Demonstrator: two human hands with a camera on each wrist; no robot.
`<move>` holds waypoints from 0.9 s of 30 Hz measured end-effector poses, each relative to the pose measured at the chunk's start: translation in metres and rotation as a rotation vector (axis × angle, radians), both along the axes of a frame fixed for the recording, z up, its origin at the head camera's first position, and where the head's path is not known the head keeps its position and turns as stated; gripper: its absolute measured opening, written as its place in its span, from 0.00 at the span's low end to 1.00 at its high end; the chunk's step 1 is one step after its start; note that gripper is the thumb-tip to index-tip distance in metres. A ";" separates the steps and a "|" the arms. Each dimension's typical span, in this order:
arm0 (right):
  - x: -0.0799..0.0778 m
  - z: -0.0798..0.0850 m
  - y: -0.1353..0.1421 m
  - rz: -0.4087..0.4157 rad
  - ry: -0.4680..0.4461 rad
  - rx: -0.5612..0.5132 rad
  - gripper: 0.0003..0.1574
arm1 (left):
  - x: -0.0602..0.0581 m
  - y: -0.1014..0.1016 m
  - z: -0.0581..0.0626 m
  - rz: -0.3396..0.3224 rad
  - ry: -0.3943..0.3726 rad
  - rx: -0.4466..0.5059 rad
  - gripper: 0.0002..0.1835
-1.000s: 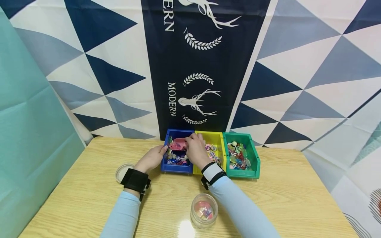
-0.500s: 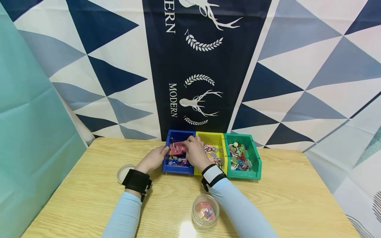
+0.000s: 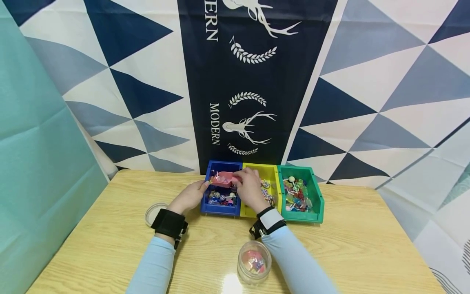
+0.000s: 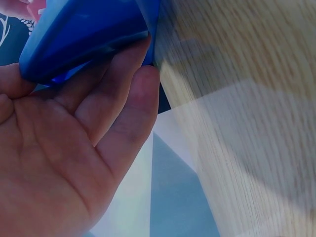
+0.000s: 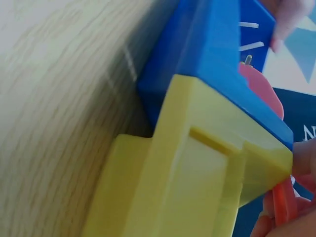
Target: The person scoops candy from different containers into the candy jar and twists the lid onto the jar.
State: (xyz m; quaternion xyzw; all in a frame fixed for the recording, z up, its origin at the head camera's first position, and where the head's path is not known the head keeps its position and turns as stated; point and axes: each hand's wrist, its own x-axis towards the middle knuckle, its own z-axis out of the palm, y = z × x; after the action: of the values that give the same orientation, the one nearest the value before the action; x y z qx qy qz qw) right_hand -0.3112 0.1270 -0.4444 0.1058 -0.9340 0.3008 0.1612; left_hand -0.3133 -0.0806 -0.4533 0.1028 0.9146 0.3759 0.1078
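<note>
My right hand (image 3: pixel 251 190) grips a pink scoop (image 3: pixel 225 178) by its handle, over the right side of the blue bin (image 3: pixel 220 210). Wrapped candies lie in the scoop, and striped lollipops and other candies fill the bin below it. In the right wrist view the orange-pink handle (image 5: pixel 283 200) runs between the fingers. My left hand (image 3: pixel 188 197) holds the blue bin's left wall, thumb at the rim. The left wrist view has its fingers (image 4: pixel 140 98) against the bin's outer side.
A yellow bin (image 3: pixel 271 171) of swirl lollipops and a green bin (image 3: pixel 317 202) of mixed candies adjoin the blue one. Nearer stands a clear jar (image 3: pixel 253 278) with candies inside. A round lid (image 3: pixel 151 212) lies beside my left wrist. A patterned cloth (image 3: pixel 161 90) hangs behind.
The scoop dipped toward the front among the blue bin's candies, then came up level with candies in it. My right hand has shifted slightly right. My left hand stays on the bin wall.
</note>
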 end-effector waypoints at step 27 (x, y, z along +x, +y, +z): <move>0.054 0.011 0.077 0.137 -0.028 -0.342 0.16 | -0.001 -0.001 -0.004 -0.015 0.018 -0.014 0.30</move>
State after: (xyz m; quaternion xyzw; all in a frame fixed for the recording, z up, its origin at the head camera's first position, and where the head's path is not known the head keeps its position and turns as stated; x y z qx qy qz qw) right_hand -0.2570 0.2037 -0.4338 0.1359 -0.8621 0.4668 0.1428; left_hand -0.3146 -0.0815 -0.4570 0.1121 0.9174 0.3677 0.1030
